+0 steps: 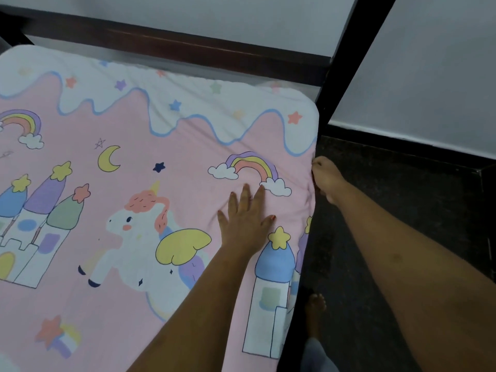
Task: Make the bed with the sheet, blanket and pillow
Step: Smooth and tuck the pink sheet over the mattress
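I'm pressing my left hand [245,218] flat on the sheet [128,189] - palm down, fingers straight & spread, fingertips touching the cloud under the rainbow print [253,165] near the rt side of the bed. My right hand [326,178] is reaching down over that side, fingers curled in against the sheet's edge just below the rounded corner and pinching the fabric there. The fingertips are mostly hidden by the fold.

The sheet is lying across the whole top of the bed: pink w/ a unicorn, castles, a moon & stars, plus a white wavy band along the far end. Small creases are fanning out around my left hand and running toward the corner where my right hand is gripping.

The dark bed frame [214,52] is running along the far end, w/ a dark upright post [346,63] just beside the sheet's corner. To the rt, the dark floor [402,200] is showing - my bare foot [315,307] is standing on it close to the bed's side. A pale grey wall [429,76] is standing behind.
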